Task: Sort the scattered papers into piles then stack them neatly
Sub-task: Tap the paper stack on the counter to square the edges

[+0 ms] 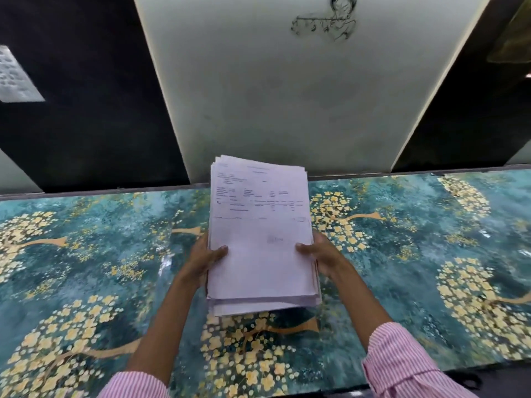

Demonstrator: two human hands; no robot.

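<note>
Item: paper stack (260,239), gathered, edges slightly uneven. Held above floral tabletop (402,254), left hand (205,258) and right hand (321,254) gripping opposite long sides, thumbs on top, likely to square it.

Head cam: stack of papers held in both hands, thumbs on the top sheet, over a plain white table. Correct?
Not quite. The table is not plain white: the head view shows a teal surface with yellow flower patterns. The rest stands: the left hand and the right hand hold the stack of papers by its sides, thumbs on the top sheet, over that table.
</note>
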